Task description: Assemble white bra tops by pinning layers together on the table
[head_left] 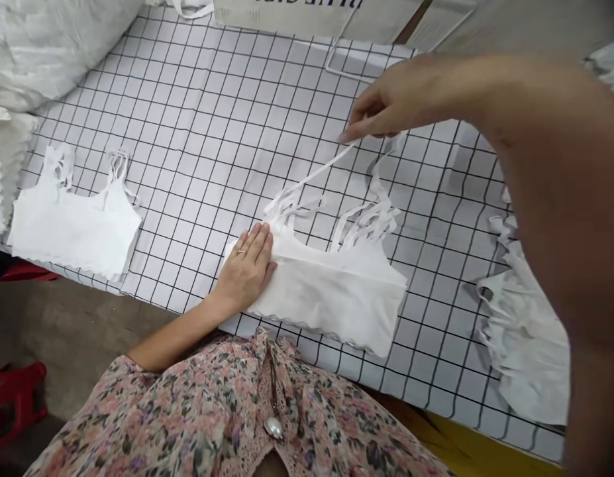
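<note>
A white camisole top with a scalloped hem lies flat on the grid-printed table cover, its thin straps fanned out above it. My left hand, wearing a ring, rests flat on the top's left side and grips nothing. Raised above the cover, my right hand pinches one long white strap between thumb and fingers and holds it taut. The strap's tip is hidden inside my fingers.
A second white camisole lies on the cover to the left, and a heap of white tops lies to the right. White stuffed bags sit at the top left. A red stool stands on the floor below the table edge.
</note>
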Demonstrator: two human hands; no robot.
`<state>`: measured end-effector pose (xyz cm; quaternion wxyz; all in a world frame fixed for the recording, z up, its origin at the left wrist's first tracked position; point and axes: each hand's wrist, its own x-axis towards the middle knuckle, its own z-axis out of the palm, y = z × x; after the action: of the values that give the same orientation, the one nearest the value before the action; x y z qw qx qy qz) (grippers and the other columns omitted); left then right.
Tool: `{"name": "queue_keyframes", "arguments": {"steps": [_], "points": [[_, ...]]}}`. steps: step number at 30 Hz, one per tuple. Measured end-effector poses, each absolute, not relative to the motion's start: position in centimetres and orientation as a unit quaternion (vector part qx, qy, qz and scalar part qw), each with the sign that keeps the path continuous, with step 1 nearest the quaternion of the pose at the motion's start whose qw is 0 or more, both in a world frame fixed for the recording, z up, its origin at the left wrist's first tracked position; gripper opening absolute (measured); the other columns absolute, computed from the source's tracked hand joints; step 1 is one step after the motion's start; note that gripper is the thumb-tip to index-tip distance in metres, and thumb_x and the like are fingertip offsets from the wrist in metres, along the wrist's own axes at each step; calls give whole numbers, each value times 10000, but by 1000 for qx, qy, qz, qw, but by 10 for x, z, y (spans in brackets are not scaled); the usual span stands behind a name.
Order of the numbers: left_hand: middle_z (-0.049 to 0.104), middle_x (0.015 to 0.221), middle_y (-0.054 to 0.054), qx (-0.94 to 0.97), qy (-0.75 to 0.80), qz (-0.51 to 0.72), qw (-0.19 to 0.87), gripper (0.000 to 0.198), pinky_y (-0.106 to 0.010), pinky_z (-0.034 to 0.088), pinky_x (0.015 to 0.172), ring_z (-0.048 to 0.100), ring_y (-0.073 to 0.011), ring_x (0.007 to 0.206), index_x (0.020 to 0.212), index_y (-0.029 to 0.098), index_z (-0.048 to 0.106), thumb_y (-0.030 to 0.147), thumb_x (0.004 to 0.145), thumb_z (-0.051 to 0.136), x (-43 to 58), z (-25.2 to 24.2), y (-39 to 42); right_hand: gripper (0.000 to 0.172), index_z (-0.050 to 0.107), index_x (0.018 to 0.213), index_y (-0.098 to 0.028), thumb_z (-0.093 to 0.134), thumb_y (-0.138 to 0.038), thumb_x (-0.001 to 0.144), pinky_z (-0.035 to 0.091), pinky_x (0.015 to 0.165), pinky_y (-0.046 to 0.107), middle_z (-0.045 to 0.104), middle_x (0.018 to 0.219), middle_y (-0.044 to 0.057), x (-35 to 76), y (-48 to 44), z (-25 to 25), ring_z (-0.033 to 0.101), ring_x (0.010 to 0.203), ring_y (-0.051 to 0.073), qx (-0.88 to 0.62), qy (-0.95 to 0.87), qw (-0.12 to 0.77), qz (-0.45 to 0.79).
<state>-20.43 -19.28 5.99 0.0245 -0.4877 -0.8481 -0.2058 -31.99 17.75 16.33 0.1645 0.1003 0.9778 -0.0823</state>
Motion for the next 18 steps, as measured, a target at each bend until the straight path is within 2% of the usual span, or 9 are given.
{"name": "queue_keyframes", "arguments": {"steps": [1,2,3,5,6,7,9,13,18], "points": [[420,1785,-228,-488,-847,-209,22,725,-535,372,1441,329,-309,1723,1811,103,170,294,1169,448,-204,60,-193,957,739,697,-63,307,-874,964,462,897,576,772,1016,126,-323,173,172,701,1214,323,125,975,183,-1],[418,1785,-230,-489,-847,-208,20,727,-533,369,1442,324,-311,1725,1809,95,172,292,1168,451,-204,60,-193,892,751,726,-60,371,-818,1002,446,915,624,776,1076,144,-323,164,178,662,1295,359,127,975,174,51],[421,1783,-234,-490,-847,-206,20,717,-528,369,1443,323,-313,1726,1802,80,194,290,1167,453,-204,60,-193,747,781,786,-79,500,-722,1042,435,961,658,781,1133,143,-320,152,182,629,1349,364,97,983,147,54],[438,1772,-244,-492,-848,-198,25,679,-512,370,1443,329,-317,1725,1774,46,267,287,1168,456,-205,61,-193,296,844,943,-177,766,-453,1017,440,1098,640,785,1215,94,-308,123,180,603,1370,304,-23,992,115,-55],[448,1765,-248,-493,-848,-194,29,660,-507,371,1443,335,-317,1723,1759,33,299,286,1169,454,-205,62,-193,133,859,1004,-236,835,-364,973,464,1131,597,784,1225,68,-301,110,174,605,1346,283,-85,980,121,-133],[453,1761,-251,-493,-848,-192,30,649,-506,372,1443,339,-318,1722,1749,28,319,288,1170,451,-205,62,-193,102,864,1032,-277,865,-326,942,486,1139,569,781,1216,54,-294,99,166,605,1320,281,-132,962,131,-198],[449,1764,-249,-492,-849,-191,24,647,-514,369,1443,343,-317,1722,1752,37,319,293,1171,444,-205,62,-193,102,864,1003,-294,871,-359,924,493,1138,587,771,1157,64,-287,85,146,593,1298,323,-176,939,138,-263],[440,1773,-237,-487,-853,-186,16,642,-517,367,1444,348,-316,1721,1757,56,318,298,1173,430,-205,62,-192,210,817,842,-269,884,-461,899,400,1160,709,735,1006,94,-293,84,113,578,1261,388,-178,942,136,-250],[451,1765,-251,-491,-851,-184,22,626,-504,367,1444,358,-322,1720,1730,28,358,294,1170,441,-205,61,-192,281,760,757,-245,928,-441,867,427,1158,665,724,951,79,-297,85,121,610,1228,362,-148,939,176,-255]]}}
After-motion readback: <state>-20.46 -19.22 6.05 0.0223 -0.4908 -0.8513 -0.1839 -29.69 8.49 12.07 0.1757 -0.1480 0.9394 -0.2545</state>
